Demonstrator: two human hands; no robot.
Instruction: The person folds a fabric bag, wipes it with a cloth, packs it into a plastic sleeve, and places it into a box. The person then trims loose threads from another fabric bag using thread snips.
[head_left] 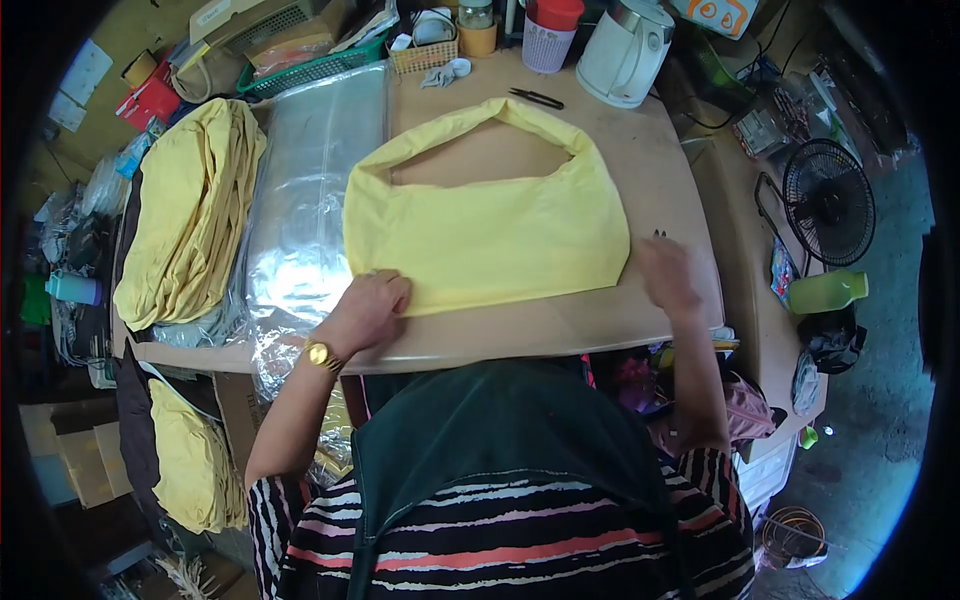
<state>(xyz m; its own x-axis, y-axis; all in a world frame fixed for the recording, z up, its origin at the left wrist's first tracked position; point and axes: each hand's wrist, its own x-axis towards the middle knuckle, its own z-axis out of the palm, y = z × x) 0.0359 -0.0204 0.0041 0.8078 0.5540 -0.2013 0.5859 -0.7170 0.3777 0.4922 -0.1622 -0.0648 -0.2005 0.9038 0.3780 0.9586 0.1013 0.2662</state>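
A yellow fabric shoulder bag (490, 235) lies flat on the table, its broad strap looped at the far side. My left hand (375, 308), with a gold watch at the wrist, has curled fingers closed on the bag's lower left corner. To the right of the bag and apart from it is my right hand (668, 275), slightly blurred. Its fingers look closed, and two small dark tips poke out beyond them; what they belong to is unclear. Black thread snips (537, 98) lie beyond the strap.
Clear plastic bags (318, 180) are stacked left of the yellow bag, beside a pile of folded yellow fabric (190, 210). A white electric kettle (625, 52), a lilac cup (548, 48) and a green basket (310, 72) line the back. At right stand a fan (828, 200) and a green bottle (828, 291).
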